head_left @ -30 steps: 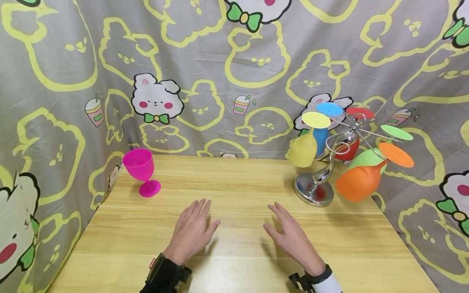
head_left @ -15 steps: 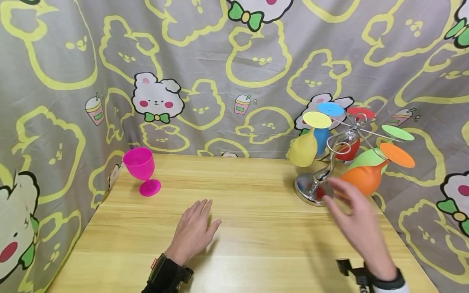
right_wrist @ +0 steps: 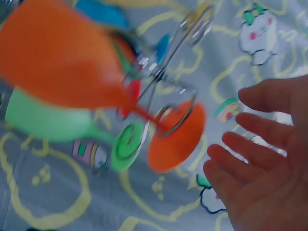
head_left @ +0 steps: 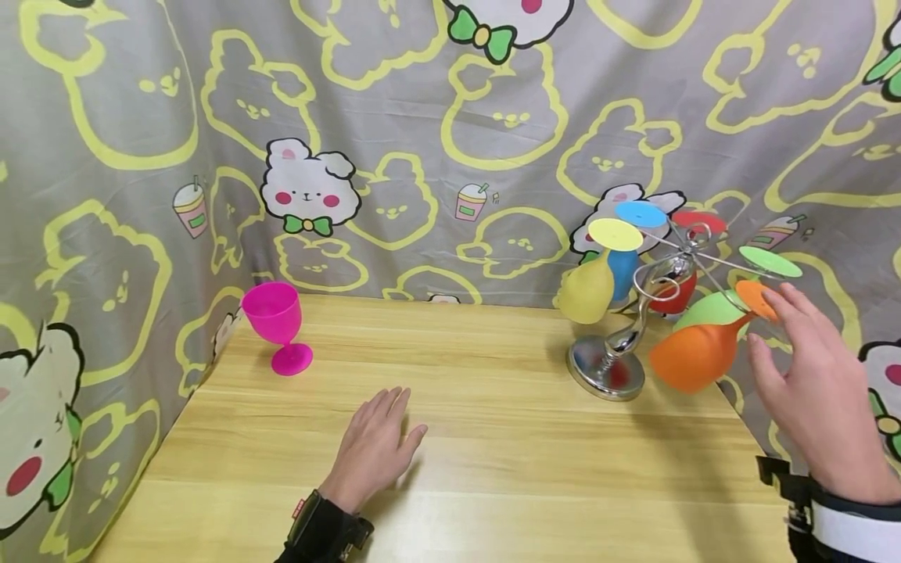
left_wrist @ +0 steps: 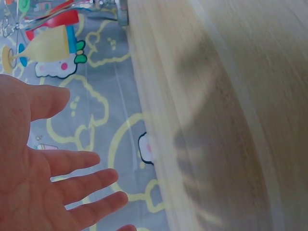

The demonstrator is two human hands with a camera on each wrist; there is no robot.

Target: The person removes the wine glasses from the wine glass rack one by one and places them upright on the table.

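Note:
My right hand (head_left: 816, 383) is raised beside the orange goblet (head_left: 693, 356), its fingertips overlapping the goblet's round foot in the head view. In the right wrist view the fingers (right_wrist: 240, 154) are spread and apart from the orange foot (right_wrist: 177, 137). That goblet hangs upside down and tilted from a chrome stemware rack (head_left: 637, 320). Yellow (head_left: 587, 289), blue (head_left: 622, 274), red (head_left: 679, 295) and green (head_left: 711, 309) goblets hang there too. Over the middle of the table, my left hand (head_left: 376, 450) is held palm inward with straight fingers, holding nothing.
A magenta goblet (head_left: 274, 313) stands upright at the table's back left. The wooden table (head_left: 450, 375) is bounded behind and at both sides by a grey patterned curtain (head_left: 401, 109). The rack's round chrome base (head_left: 607, 371) rests at the back right.
My right hand has moved right and up from the middle of the table to the orange goblet's foot. My left hand has stayed in place.

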